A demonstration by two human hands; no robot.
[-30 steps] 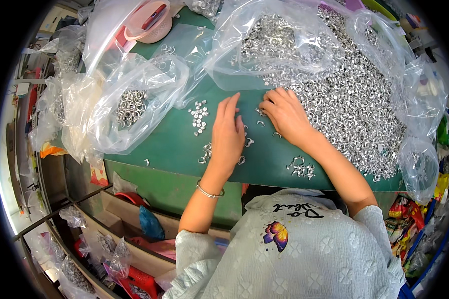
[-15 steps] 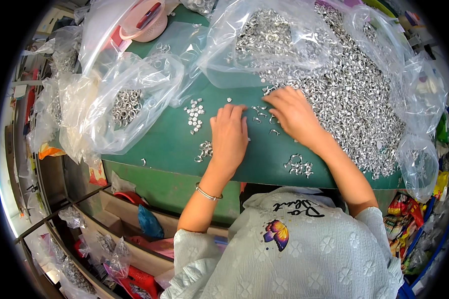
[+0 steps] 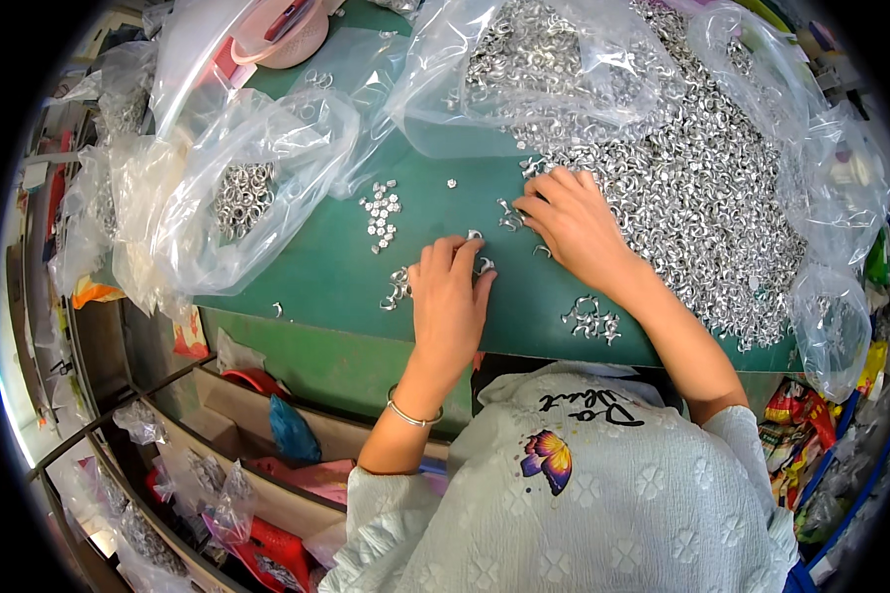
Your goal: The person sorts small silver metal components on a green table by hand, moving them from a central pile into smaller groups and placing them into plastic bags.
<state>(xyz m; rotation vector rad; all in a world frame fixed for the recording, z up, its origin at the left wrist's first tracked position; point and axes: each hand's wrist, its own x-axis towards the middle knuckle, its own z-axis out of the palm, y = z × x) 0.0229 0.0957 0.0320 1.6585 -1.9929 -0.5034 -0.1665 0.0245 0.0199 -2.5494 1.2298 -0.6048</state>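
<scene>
On the green table, my left hand [image 3: 447, 301] is bent with its fingertips down. Small curved silver metal pieces [image 3: 484, 265] show at its index finger and thumb. My right hand [image 3: 576, 225] reaches to the left edge of a big pile of similar pieces [image 3: 707, 208]. Its fingers are bent and slightly apart, the tips over a few loose curved pieces [image 3: 509, 215]; what lies under them is hidden. Left of my hands lies a group of small flower-like silver pieces [image 3: 381, 212], with a single one [image 3: 452, 183] apart from it. A little heap of curved pieces [image 3: 396, 289] sits beside my left hand.
Another small heap [image 3: 591, 318] lies near the table's front edge. A clear plastic bag [image 3: 267, 212] holding silver rings stands at left. More clear plastic [image 3: 554, 84] covers the far pile. A pink basket [image 3: 292, 44] is at the back; an open drawer [image 3: 237, 435] is below.
My left hand has moved toward me, and curved pieces now show by its fingertips. My right hand stays at the pile's edge, its fingers more bent. The view has shifted slightly.
</scene>
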